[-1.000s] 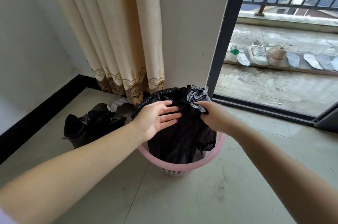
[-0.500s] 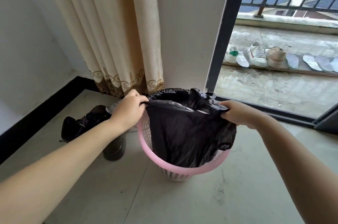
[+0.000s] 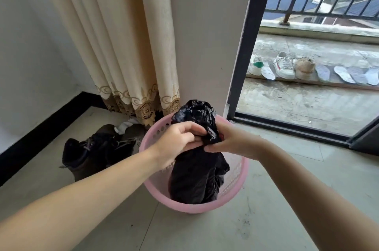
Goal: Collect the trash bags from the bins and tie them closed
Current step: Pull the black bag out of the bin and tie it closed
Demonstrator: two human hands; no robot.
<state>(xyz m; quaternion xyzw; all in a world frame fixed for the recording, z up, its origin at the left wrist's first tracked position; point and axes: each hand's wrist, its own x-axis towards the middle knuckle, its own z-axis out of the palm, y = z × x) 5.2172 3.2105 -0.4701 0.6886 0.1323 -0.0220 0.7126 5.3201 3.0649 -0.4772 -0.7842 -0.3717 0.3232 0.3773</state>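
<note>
A black trash bag [image 3: 194, 177] stands inside a pink perforated bin [image 3: 235, 189] on the tiled floor. Its mouth is gathered into a bunched neck that sticks up above the rim. My left hand [image 3: 178, 140] grips that neck from the left with curled fingers. My right hand [image 3: 227, 140] pinches the same neck from the right, thumb underneath. Both hands meet over the bin's middle. The bag's lower part is hidden by the bin's wall.
Dark boots [image 3: 96, 152] and a white cloth lie on the floor left of the bin. A cream curtain [image 3: 127, 45] hangs behind it. A dark door frame [image 3: 244, 45] opens onto a balcony with sneakers [image 3: 285, 66] and insoles along a ledge.
My hands held the bag's rim stretched wide apart; they have now come together at the middle, and the bag's mouth is bunched into a neck, pulled off the bin's rim.
</note>
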